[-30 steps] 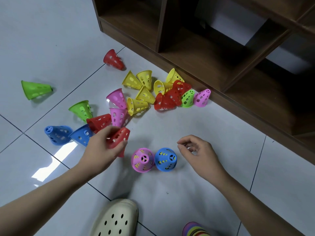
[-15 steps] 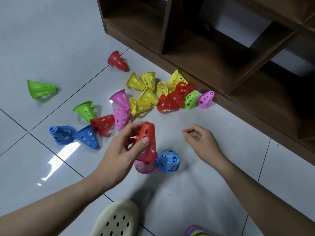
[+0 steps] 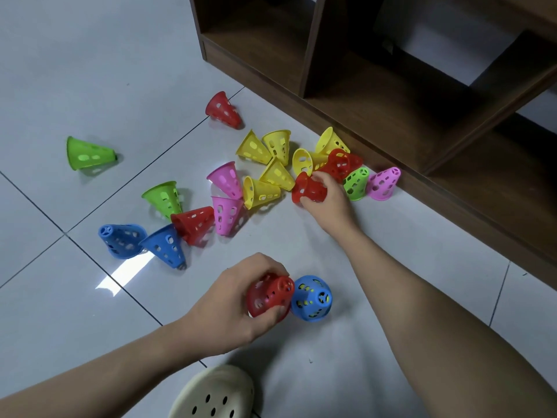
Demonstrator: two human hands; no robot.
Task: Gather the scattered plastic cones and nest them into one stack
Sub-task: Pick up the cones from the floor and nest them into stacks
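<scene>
Cones lie scattered over the tiled floor (image 3: 75,61), most in the middle and upper middle of the frame. My left hand (image 3: 235,309) at lower centre curls round a red cone (image 3: 269,294) standing narrow end up; whether another cone sits under it I cannot tell, my fingers cover the rim. Touching it on the right stands a blue cone (image 3: 312,298), also narrow end up, with yellow showing through its holes, so I judge a yellow one is nested inside. My right hand (image 3: 327,197) at centre right pinches a second red cone (image 3: 309,188) lying on its side at the edge of the heap, thumb below and fingers over the top. Judgement on handling: thin perforated plastic, light, fairly stiff, smooth walls that may slip; best taken across the wide rim or by a pinch through the side holes, and dropped wide end down over a stack. Heap by the right hand holds yellow cones (image 3: 254,147), another red, a green (image 3: 355,184) and a pink (image 3: 384,184). Further left: two pink, one red, one green, two blue (image 3: 120,239). Outliers: a green cone (image 3: 89,153) at upper left, a red one (image 3: 223,110) at upper middle. Wooden shelf (image 3: 376,95) at upper right, compartments look bare where visible. Pale clog (image 3: 214,393) at bottom edge.
</scene>
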